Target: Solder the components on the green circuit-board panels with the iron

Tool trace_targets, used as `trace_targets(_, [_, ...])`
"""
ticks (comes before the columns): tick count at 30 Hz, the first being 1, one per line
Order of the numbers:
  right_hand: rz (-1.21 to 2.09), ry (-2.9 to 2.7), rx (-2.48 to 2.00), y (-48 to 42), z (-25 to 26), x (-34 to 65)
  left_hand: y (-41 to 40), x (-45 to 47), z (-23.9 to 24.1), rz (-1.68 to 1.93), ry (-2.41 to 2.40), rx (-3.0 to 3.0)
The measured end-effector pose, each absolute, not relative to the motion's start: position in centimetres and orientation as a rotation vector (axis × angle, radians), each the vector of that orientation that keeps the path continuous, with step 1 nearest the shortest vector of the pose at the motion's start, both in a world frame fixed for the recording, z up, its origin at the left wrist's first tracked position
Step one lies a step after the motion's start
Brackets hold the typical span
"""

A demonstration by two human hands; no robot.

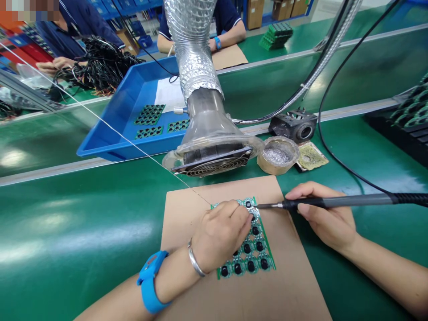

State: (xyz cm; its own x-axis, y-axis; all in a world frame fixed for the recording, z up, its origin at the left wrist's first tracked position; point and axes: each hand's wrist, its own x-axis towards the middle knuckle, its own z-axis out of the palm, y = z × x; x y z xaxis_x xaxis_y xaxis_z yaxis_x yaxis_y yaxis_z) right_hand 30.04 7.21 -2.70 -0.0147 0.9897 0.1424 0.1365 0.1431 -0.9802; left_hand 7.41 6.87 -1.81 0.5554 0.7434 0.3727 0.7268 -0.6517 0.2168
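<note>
Gripping iron (pixel 337 202) in right hand (pixel 329 220); part-covering board (pixel 253 257) with left hand (pixel 220 234), can't tell grip; facing tray (pixel 125 127) part-hidden by hood (pixel 207 117).

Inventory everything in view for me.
circuit-board panel: 1, green and black, on cardboard
soldering iron: 1, black and grey, in right hand
wire: 1, pale, upper left to panel
cardboard: 1, brown, on green bench
fume hood: 1, greyish, upper centre
tray: 1, blue, behind hood
other panels: at least 3, green, in tray
shavings tub: 1, tan, right of hood
sponge: 1, yellowish, beside tub
iron stand: 1, dark, behind tub
rack: 1, black, far right
board stack: 1, green, upper right
cable bundle: 1, black, upper left
co-workers: 2, navy, background
strap: 1, blue, left wrist
bangle: 1, silver, left wrist
left hand: 1, bare, on panel
right hand: 1, bare, on iron
</note>
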Motion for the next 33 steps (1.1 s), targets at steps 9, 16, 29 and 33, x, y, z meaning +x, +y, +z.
trace_targets(9, [1.128, -1.159, -1.099, 6.9, -2.0, 30.2, 5.6, 5.0, 0.9, 0.667, 1.298, 2.436])
trace_targets(16, [1.296, -1.299, -1.090, 5.6, -1.3, 27.7, 2.7, 1.0, 1.9, 0.521, 1.262, 2.361])
trace_targets(29, [1.136, -1.477, -1.114, 5.2, -3.1, 25.6, 2.2, 0.4, -1.1, 0.836, 1.327, 2.554])
trace_targets(33, [1.078, -1.569, -1.116, 5.2, -2.7, 25.4, 2.3, 0.6, -1.3, 0.838, 1.335, 2.582])
